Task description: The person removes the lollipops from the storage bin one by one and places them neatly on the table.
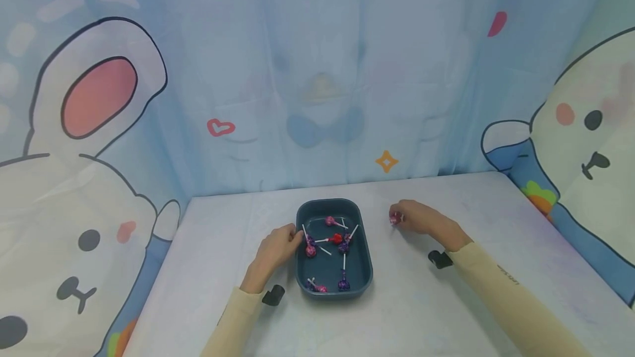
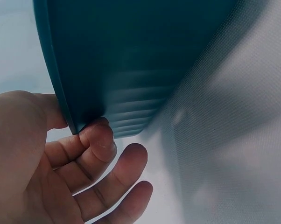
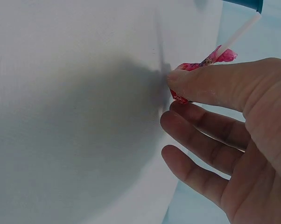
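A dark teal tray (image 1: 324, 270) sits on the white-covered table with several wrapped lollipops inside. Among them are a red lollipop (image 1: 336, 238), a purple one (image 1: 344, 285) near the front end and a pink one (image 1: 330, 220) toward the back. My left hand (image 1: 278, 244) pinches the tray's left rim between thumb and index finger; its other fingers hang loosely beside the wall. To the right of the tray, my right hand (image 1: 416, 216) pinches a pink-wrapped lollipop (image 3: 227, 54) by its candy end, low over the table. Its white stick points away from the fingertips.
A white cloth (image 1: 412, 307) covers the table. Behind it hangs a pale blue curtain (image 1: 317, 32) printed with cartoon animals. Dark wrist devices show under both wrists, the left device (image 1: 274, 295) close to the tray's side.
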The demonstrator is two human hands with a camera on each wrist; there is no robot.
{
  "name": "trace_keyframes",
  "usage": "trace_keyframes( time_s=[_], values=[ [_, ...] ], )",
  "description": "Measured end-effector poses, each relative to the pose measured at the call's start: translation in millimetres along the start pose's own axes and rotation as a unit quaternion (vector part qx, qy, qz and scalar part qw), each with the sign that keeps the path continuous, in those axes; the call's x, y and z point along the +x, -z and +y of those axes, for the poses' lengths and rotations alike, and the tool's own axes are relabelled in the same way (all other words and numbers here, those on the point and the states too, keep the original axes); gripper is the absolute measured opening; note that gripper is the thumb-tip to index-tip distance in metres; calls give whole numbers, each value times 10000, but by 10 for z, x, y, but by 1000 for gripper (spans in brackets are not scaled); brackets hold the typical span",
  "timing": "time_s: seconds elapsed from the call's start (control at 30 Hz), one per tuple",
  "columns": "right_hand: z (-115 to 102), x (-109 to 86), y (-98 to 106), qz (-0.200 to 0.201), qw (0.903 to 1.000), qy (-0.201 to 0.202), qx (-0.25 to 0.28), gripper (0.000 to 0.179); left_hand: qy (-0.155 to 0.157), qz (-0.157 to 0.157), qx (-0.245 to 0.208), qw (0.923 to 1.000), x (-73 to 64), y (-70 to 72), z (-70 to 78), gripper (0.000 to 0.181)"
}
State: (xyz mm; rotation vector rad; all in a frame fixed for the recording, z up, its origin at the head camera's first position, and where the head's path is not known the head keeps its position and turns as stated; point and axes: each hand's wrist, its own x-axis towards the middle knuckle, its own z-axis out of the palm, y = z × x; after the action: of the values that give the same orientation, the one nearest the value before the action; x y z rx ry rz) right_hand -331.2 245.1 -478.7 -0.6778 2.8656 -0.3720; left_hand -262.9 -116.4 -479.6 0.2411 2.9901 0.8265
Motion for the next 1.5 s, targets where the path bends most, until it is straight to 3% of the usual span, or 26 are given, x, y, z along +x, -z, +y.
trace_keyframes(
  time_s=[0.53,0.7,1.0,1.27,1.5],
  values=[
    [28,-20,-13,-48,9999,-88,39,16,-131,51,-59,9999,-8,5,9,27],
    [24,-17,-15,-120,9995,-200,189,26,-66,-28,-65,10000,8,-6,4,28],
    [-85,2,87,-116,9989,-434,157,53,-16,7,13,10000,-3,2,11,29],
    [-189,15,205,66,9995,-307,21,57,-6,6,-19,10000,-16,5,-3,28],
    [-306,47,279,202,9987,-456,-130,57,44,-12,-48,10000,-8,2,3,28]
  ],
)
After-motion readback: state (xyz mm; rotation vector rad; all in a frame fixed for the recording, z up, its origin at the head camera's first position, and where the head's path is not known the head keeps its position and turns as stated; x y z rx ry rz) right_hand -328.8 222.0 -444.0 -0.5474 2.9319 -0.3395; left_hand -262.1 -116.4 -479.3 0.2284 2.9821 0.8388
